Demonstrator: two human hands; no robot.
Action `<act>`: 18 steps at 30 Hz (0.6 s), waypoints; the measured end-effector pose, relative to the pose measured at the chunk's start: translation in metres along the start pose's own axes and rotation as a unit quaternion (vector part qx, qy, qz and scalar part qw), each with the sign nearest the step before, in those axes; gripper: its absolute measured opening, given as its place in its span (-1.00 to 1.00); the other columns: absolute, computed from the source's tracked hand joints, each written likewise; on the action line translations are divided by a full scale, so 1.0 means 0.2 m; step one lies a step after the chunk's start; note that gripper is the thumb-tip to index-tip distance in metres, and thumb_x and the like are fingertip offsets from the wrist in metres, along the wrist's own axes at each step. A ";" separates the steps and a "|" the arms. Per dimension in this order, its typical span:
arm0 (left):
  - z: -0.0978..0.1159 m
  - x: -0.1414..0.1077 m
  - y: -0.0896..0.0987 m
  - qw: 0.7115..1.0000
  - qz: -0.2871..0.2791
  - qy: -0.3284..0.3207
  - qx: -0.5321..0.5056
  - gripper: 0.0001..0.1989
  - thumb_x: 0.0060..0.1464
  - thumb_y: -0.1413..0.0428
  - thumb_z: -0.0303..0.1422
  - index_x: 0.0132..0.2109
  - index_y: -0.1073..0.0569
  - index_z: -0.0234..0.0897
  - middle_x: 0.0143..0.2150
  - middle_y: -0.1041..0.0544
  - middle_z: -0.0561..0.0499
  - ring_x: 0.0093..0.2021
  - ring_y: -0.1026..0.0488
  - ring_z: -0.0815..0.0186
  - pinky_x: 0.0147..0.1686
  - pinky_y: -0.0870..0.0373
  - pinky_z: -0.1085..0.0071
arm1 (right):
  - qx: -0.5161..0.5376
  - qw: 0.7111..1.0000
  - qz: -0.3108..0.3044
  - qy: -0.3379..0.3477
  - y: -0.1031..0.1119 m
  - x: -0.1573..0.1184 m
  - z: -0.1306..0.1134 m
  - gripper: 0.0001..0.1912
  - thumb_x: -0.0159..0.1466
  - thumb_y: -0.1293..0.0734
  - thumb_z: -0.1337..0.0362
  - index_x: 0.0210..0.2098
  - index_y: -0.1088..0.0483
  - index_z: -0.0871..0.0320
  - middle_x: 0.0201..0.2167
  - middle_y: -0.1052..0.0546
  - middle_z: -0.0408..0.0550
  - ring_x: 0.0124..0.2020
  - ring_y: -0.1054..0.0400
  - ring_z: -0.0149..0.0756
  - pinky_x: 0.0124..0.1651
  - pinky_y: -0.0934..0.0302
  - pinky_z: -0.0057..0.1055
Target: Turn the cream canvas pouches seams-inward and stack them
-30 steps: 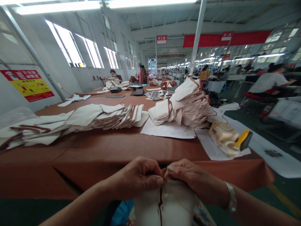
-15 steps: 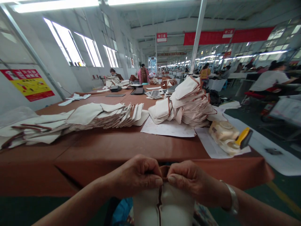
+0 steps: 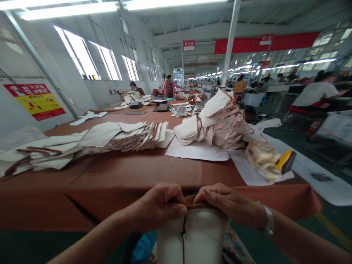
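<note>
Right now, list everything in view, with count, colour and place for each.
table cover: 1, reddish brown, over the long table ahead
left canvas stack: 1, cream with brown trim, on the table
right canvas stack: 1, cream with brown trim, on a paper sheet
paper sheets: 2, white, on the table's near right
yellow-handled tool: 1, yellow and black, on a cream bundle at right
wall poster: 1, red and yellow, left wall
seated worker: 1, white shirt, far right
canvas piece: 1, cream with brown seam, below the hands
left hand: 1, pinching the piece's top edge
right hand: 1, pinching the same edge, bangle on wrist
</note>
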State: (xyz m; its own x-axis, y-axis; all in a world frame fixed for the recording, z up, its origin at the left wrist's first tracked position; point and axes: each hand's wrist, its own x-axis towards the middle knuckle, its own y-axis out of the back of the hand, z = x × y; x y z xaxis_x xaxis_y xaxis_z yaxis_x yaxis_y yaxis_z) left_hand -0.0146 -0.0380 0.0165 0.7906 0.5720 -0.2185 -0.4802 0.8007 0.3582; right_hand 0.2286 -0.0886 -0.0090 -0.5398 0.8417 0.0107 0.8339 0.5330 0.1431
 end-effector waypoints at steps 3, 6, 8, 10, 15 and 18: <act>0.01 0.01 -0.01 1.000 0.013 -0.005 0.009 -0.51 0.06 -0.16 0.03 -0.36 -0.35 -0.40 -0.48 -0.27 0.09 -0.48 -0.09 0.46 -0.57 -0.01 0.55 | -0.029 0.999 -0.038 0.018 -0.02 0.04 -0.03 -0.49 0.38 -0.11 -0.05 -0.31 -0.40 0.29 -0.40 -0.33 -0.12 -0.41 -0.10 -0.47 -0.38 -0.03 -0.55; 0.02 0.00 0.01 0.999 0.019 0.023 -0.044 -0.51 -0.06 -0.27 -0.01 -0.37 -0.34 -0.39 -0.51 -0.28 0.10 -0.51 -0.08 0.47 -0.58 0.01 0.56 | -0.080 0.995 -0.031 0.043 -0.04 0.06 -0.03 -0.54 0.33 -0.20 -0.03 -0.45 -0.29 0.25 -0.50 -0.19 -0.21 -0.48 0.01 -0.52 -0.47 0.08 -0.56; 0.02 -0.01 0.04 0.995 -0.016 0.039 -0.095 -0.46 -0.15 -0.33 0.01 -0.35 -0.34 -0.39 -0.50 -0.26 0.11 -0.50 -0.07 0.47 -0.56 0.03 0.55 | -0.103 0.993 -0.009 0.054 -0.03 0.05 -0.02 -0.55 0.34 -0.21 -0.02 -0.47 -0.26 0.24 -0.53 -0.17 -0.23 -0.50 0.02 -0.53 -0.49 0.11 -0.56; 0.01 -0.03 0.07 0.994 -0.039 0.024 -0.096 -0.43 0.00 -0.17 0.10 -0.33 -0.39 -0.42 -0.48 -0.26 0.07 -0.48 -0.08 0.45 -0.52 0.01 0.53 | -0.100 0.994 -0.007 0.043 -0.02 0.04 -0.01 -0.55 0.34 -0.20 -0.03 -0.46 -0.25 0.23 -0.53 -0.16 -0.23 -0.52 0.02 -0.53 -0.51 0.13 -0.55; 0.01 -0.04 0.07 0.992 -0.039 0.045 -0.107 -0.41 0.18 0.05 0.10 -0.36 -0.38 -0.44 -0.50 -0.23 0.05 -0.51 -0.07 0.46 -0.53 0.00 0.51 | -0.114 0.993 -0.022 0.035 -0.02 0.03 0.02 -0.54 0.35 -0.19 -0.03 -0.49 -0.21 0.22 -0.54 -0.14 -0.23 -0.52 0.04 -0.53 -0.51 0.15 -0.53; 0.00 -0.04 0.04 0.989 -0.060 0.053 -0.121 -0.48 0.05 -0.17 0.06 -0.40 -0.27 -0.37 -0.52 -0.12 0.12 -0.53 0.02 0.50 -0.59 0.13 0.51 | -0.126 0.991 -0.012 0.032 -0.02 0.03 0.05 -0.53 0.34 -0.18 -0.04 -0.50 -0.20 0.22 -0.53 -0.16 -0.22 -0.51 0.01 -0.53 -0.50 0.15 -0.53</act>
State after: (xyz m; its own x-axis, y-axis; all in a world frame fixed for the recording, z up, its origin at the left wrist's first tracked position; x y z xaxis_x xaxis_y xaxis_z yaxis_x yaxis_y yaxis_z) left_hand -0.0242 -0.0371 0.0216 0.8089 0.4763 -0.3446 -0.4730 0.8754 0.0996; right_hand 0.2231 -0.0848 -0.0196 -0.5720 0.8175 0.0669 0.7699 0.5070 0.3876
